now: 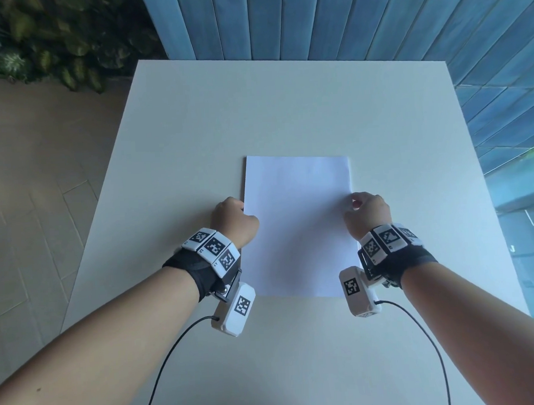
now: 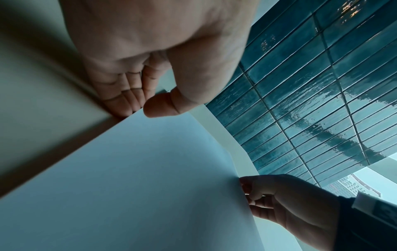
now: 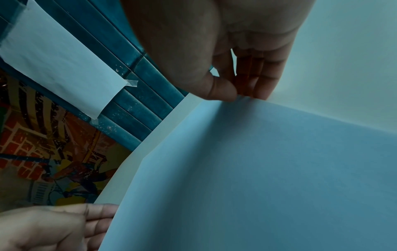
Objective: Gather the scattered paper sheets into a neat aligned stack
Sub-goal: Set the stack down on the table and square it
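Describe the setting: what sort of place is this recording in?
Probably a café or lounge corner, not a lab: a plain white table against glazed blue wall tiles, leafy plants beside it, a colourful mural.

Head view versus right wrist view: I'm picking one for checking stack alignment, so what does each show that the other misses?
Only the head view shows the whole paper stack lying squared on the white table, with no stray sheets, plus both wristbands and some plants.

Only the right wrist view shows the thumb and fingers pinching the stack's edge, a sheet taped to the tiles, and a colourful poster.

Both show the left hand and right hand at opposite long edges, and blue tiles.
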